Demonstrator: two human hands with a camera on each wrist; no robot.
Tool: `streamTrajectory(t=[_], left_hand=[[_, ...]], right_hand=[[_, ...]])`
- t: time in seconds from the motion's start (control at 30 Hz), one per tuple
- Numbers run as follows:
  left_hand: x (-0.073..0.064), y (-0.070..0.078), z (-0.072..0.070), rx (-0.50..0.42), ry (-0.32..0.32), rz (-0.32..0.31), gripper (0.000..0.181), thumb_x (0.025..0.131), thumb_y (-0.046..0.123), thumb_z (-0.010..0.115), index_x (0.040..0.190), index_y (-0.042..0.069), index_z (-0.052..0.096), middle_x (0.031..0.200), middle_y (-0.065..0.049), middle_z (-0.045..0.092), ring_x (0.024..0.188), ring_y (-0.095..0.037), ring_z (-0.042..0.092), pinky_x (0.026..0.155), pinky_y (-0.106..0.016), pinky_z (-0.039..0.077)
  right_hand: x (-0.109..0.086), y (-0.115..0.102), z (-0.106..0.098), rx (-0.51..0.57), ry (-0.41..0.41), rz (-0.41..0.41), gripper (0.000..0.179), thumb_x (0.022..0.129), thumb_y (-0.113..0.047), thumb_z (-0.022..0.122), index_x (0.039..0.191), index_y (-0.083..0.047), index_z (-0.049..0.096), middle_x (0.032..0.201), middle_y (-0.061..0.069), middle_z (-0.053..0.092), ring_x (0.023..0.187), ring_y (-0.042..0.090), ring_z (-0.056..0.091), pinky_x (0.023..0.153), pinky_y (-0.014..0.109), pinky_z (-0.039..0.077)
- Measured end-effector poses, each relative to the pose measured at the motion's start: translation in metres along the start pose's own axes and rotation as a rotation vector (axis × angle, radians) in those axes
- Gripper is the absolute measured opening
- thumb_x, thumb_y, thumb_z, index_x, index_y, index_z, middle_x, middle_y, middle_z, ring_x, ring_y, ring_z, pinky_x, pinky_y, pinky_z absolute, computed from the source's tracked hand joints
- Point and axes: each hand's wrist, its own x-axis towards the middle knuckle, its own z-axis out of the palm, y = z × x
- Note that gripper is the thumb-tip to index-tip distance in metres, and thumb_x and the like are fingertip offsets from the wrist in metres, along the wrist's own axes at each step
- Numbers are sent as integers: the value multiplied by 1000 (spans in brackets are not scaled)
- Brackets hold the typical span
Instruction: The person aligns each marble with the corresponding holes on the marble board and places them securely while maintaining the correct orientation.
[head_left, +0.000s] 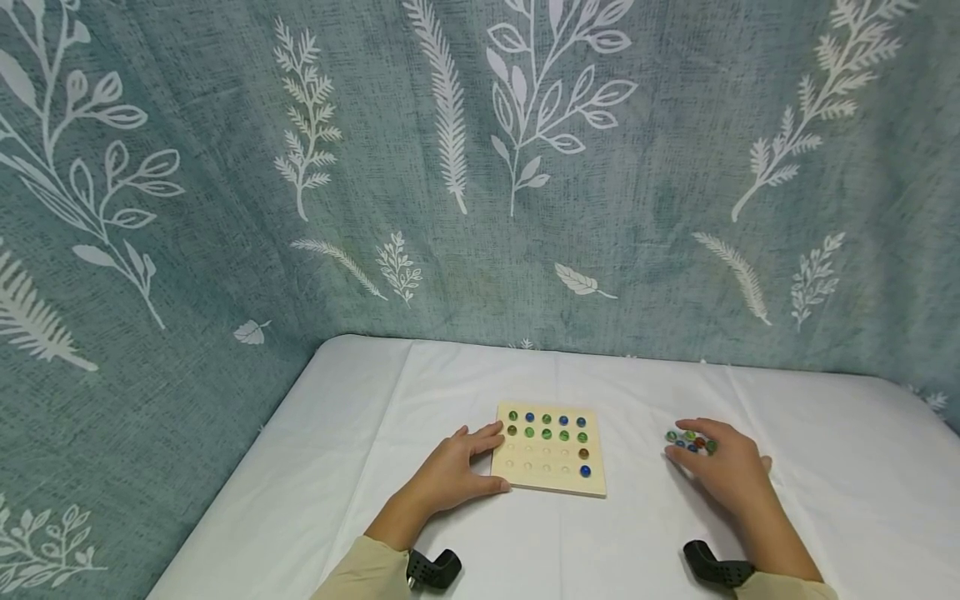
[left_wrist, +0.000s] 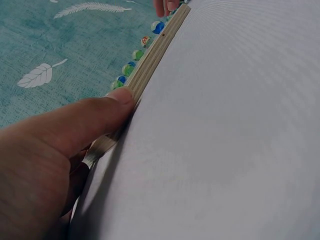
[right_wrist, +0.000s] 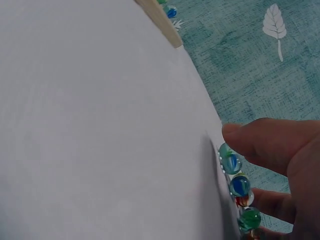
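Note:
A pale wooden board (head_left: 537,481) with rows of round hollows lies on the white cloth. Green, blue and brownish glass marbles (head_left: 547,434) fill its two far rows; a brown one (head_left: 583,454) and a blue one (head_left: 585,472) sit in the right column of the nearer rows. My left hand (head_left: 450,473) holds the board's left side, thumb (left_wrist: 117,97) against the near edge at the corner. To the right, my right hand (head_left: 726,468) hovers around a small group of loose marbles (head_left: 680,437), thumb and fingers spread apart. In the right wrist view, marbles (right_wrist: 240,185) show between thumb and fingers.
The table's white cloth (head_left: 420,375) has fold lines. A blue-green curtain (head_left: 480,250) with white leaf prints hangs behind and along the left side. Black wrist devices (head_left: 435,570) are strapped to both wrists.

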Motion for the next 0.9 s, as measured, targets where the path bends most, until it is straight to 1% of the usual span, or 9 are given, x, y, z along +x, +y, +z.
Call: streamTrajectory(t=[0.07,0.17,0.3,0.43,0.67,0.9], left_hand=[[0,0,0,-1,-1,-2,72,74,41,85,137,19,60,152,12,42,146,-41,28,118,-60,26],[0,-1,0,-7,-1,-1,72,74,41,85,137,19,60,152,13,42,147,-40,27,119,-59,25],[0,-1,1,-11,-1,0,72,74,41,85,138,18,60,152,13,42,147,-39,27,119,-58,25],[-1,-1,0,-6,0,3,72,74,41,85,138,18,60,152,13,42,147,-37,27,120,-57,24],[-1,0,0,-2,2,7,71,75,40,85,137,18,60,152,12,43,147,-37,28,120,-55,25],[0,1,1,-4,0,9,71,74,39,85,137,17,60,152,12,43,147,-37,27,120,-55,24]], right_hand=[[0,0,2,-16,10,-7,61,87,-50,70,131,-9,63,139,30,50,126,57,41,87,91,14],[1,0,4,-52,11,-14,59,87,-52,68,129,-10,64,141,30,47,125,59,39,85,91,15],[1,-1,5,-61,5,-21,57,88,-53,67,125,-10,67,140,30,45,123,62,35,86,92,12],[1,-1,7,-51,15,-24,52,88,-51,69,119,-10,69,139,30,43,123,63,33,87,92,9],[2,0,9,-37,8,3,46,87,-49,70,111,-10,73,141,30,40,126,62,28,90,92,4],[1,-1,6,-26,-24,17,47,87,-51,69,111,-10,74,144,30,37,127,63,25,90,92,2]])
